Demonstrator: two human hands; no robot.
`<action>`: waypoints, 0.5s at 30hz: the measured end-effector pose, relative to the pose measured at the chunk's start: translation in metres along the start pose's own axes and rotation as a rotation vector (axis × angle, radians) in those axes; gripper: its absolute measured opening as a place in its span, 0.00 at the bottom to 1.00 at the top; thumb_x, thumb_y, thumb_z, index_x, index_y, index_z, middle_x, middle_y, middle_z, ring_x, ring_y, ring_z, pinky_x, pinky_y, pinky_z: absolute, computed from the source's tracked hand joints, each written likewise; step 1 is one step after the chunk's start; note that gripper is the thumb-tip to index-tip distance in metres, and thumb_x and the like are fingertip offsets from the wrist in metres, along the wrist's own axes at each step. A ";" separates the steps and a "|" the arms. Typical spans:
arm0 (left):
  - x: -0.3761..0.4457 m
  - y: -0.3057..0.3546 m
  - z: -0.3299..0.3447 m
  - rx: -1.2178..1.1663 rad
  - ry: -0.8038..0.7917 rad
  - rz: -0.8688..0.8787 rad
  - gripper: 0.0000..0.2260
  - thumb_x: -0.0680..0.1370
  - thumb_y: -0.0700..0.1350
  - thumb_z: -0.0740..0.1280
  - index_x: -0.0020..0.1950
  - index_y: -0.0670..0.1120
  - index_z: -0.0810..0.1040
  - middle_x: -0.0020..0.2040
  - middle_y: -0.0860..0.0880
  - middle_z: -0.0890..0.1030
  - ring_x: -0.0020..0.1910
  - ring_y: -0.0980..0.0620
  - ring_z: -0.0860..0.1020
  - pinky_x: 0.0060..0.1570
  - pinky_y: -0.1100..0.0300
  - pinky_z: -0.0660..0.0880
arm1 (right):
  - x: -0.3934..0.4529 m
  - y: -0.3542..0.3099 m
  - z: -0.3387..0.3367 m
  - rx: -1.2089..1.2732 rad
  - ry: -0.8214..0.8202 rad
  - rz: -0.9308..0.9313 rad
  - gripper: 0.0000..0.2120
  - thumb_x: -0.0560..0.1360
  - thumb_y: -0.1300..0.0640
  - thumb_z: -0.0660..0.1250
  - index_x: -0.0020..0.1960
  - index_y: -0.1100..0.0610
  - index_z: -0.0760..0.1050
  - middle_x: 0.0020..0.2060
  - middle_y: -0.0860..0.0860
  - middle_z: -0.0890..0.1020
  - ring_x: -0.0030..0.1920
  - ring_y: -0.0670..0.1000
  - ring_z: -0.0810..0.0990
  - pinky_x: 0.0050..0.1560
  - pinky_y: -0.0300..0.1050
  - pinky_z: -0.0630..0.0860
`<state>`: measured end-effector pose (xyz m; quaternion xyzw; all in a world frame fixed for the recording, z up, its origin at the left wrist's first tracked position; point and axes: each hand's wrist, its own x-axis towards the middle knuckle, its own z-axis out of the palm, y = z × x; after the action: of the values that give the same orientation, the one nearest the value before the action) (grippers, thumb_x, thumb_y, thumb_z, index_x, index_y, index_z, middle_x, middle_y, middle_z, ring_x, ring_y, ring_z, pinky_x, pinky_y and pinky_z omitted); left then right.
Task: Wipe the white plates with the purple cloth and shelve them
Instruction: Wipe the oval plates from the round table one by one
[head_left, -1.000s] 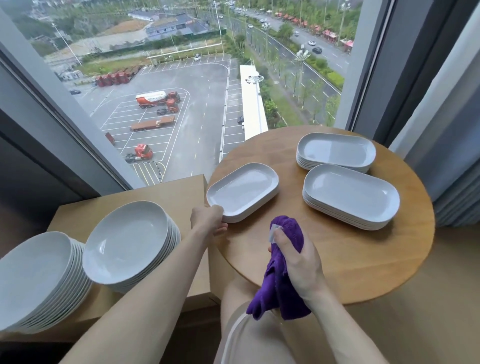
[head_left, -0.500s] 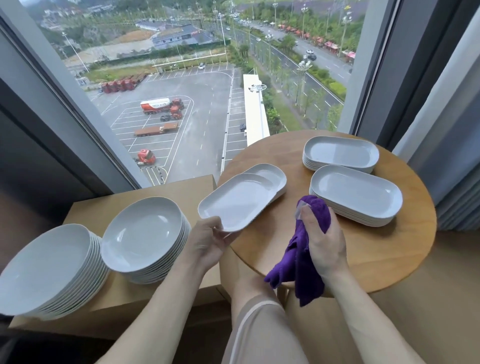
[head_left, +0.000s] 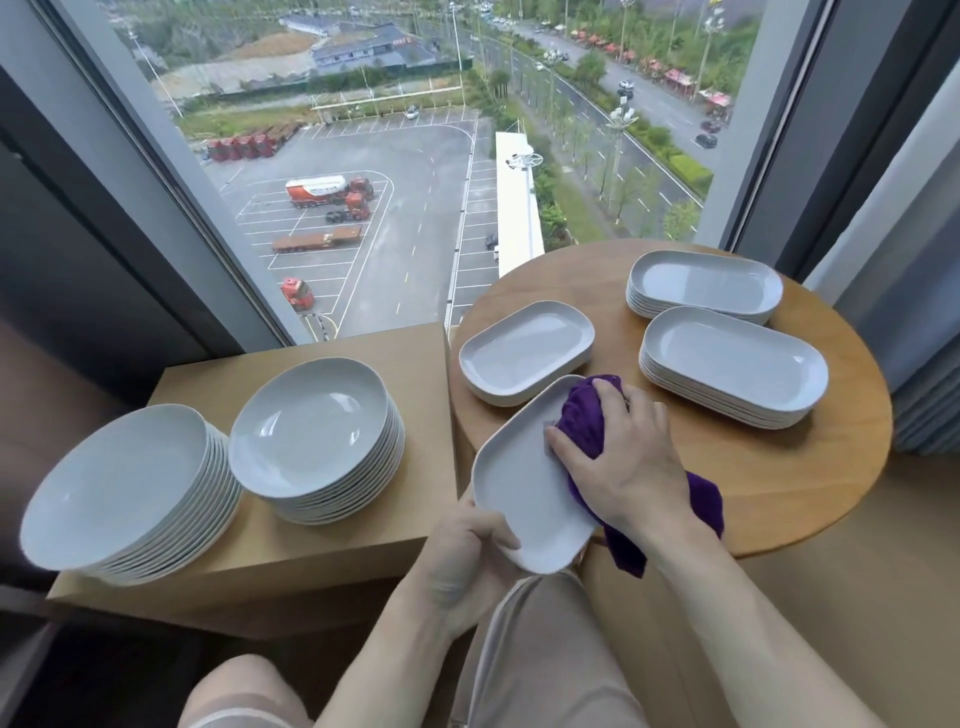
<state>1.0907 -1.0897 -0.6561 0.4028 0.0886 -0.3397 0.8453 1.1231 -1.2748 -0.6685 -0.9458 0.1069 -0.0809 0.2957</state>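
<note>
Plate (head_left: 524, 483) in our left hand (head_left: 467, 556), gripped at its near rim; our right hand (head_left: 623, 462) presses the soft purple cloth (head_left: 587, 421) down. Glazed, stiff, likely slippery and breakable.

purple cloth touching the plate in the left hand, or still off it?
Touching. The head view shows the right hand pressing the bunched purple cloth onto the inner face of the held plate, no gap visible; the left hand grips its near edge.
</note>
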 end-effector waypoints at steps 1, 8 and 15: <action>-0.001 -0.001 0.002 -0.008 -0.031 0.006 0.35 0.68 0.28 0.62 0.76 0.40 0.71 0.70 0.32 0.77 0.61 0.31 0.80 0.63 0.30 0.74 | -0.002 -0.004 0.003 -0.008 -0.023 -0.013 0.40 0.75 0.29 0.59 0.78 0.51 0.62 0.73 0.53 0.67 0.70 0.56 0.64 0.70 0.52 0.66; 0.001 0.004 0.013 -0.146 -0.153 0.048 0.25 0.82 0.53 0.68 0.76 0.43 0.74 0.74 0.37 0.74 0.73 0.38 0.74 0.71 0.41 0.71 | -0.020 -0.038 0.011 0.135 -0.124 -0.179 0.37 0.77 0.32 0.45 0.77 0.53 0.66 0.71 0.50 0.72 0.69 0.53 0.67 0.69 0.50 0.68; 0.007 0.008 0.012 -0.212 0.212 0.127 0.30 0.78 0.69 0.62 0.59 0.44 0.85 0.58 0.40 0.85 0.59 0.43 0.84 0.65 0.47 0.77 | -0.041 -0.064 0.011 0.151 -0.185 -0.377 0.23 0.78 0.40 0.54 0.63 0.48 0.77 0.56 0.45 0.78 0.56 0.49 0.76 0.55 0.48 0.77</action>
<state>1.0997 -1.0984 -0.6458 0.3497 0.1870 -0.2298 0.8888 1.0958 -1.2069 -0.6444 -0.9277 -0.1055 -0.0556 0.3539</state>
